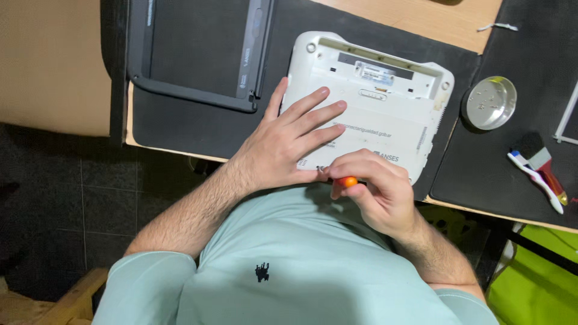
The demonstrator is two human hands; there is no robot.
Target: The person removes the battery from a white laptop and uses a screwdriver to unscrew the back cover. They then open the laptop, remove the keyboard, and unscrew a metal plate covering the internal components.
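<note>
1. Your left hand [283, 144] lies flat, fingers spread, on the white plastic laptop [367, 102], which rests underside-up on the black mat [198, 120]
2. Your right hand [373, 189] is curled tight round an orange-handled screwdriver [347, 181] at the laptop's near edge, just beside your left palm; the tip is hidden
3. The laptop's long axis runs left to right, slightly skewed
4. A shiny round metal dish [490, 102] sits well right, a brush [539, 171] nearer you

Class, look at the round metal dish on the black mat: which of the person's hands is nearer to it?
Right. The right hand, gripping an orange-handled tool, is nearer the metal dish; the left hand lies flat on the white device, farther away.
</note>
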